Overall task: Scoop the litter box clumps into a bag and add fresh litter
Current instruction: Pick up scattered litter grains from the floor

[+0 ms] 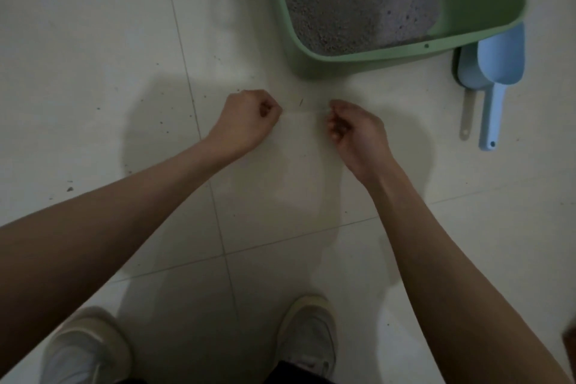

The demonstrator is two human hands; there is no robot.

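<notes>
On the pale tiled floor, left hand and right hand each pinch a thin clear bag stretched between them, near the green litter box beyond.

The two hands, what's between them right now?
In the head view, a thin clear bag is stretched between the left hand and right hand, each pinching its top edge; pale floor tile shows through.

Floor left of box: open tile, only scattered grit.
Ahead: litter box wall blocks the upper middle.
Right of box: two scoops lie against its corner.
Near side: shoes flank a bare strip.
</notes>
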